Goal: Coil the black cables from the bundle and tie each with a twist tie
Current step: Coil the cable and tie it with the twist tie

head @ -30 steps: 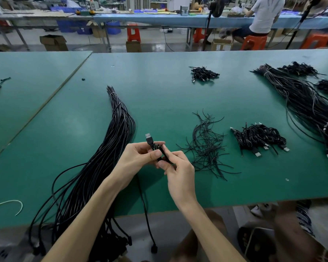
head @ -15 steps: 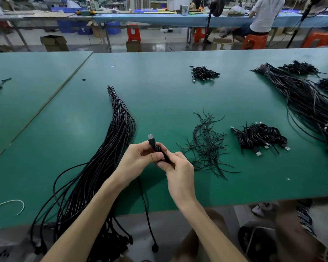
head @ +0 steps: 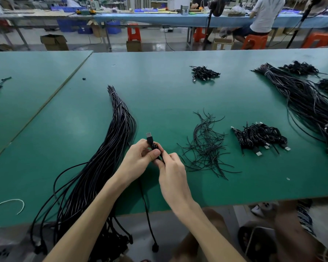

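Two hands are close together over the green table (head: 169, 95), near its front edge. The left hand (head: 138, 159) and the right hand (head: 171, 167) touch each other, and both pinch the same black cable (head: 153, 146) with curled fingers. The cable's silver plug (head: 149, 135) sticks up above the left hand's fingers. The rest of the cable runs down under the left wrist, goes over the table edge and hangs there (its other end dangles below the table). Whether a tie is also in the fingers cannot be told.

Just left of the hands lies the big bundle (head: 106, 157) of long black cables. It reaches from a thin tip far up the table down to the front edge, where many ends hang off. A loose pile of twist ties (head: 206, 148) lies just right of the hands. Farther right sits a pile of coiled cables (head: 259, 137). A smaller pile (head: 204, 73) sits far back on the table. Another long bundle (head: 301, 99) lies along the right side. A bent white wire (head: 8, 203) rests by the front left corner.
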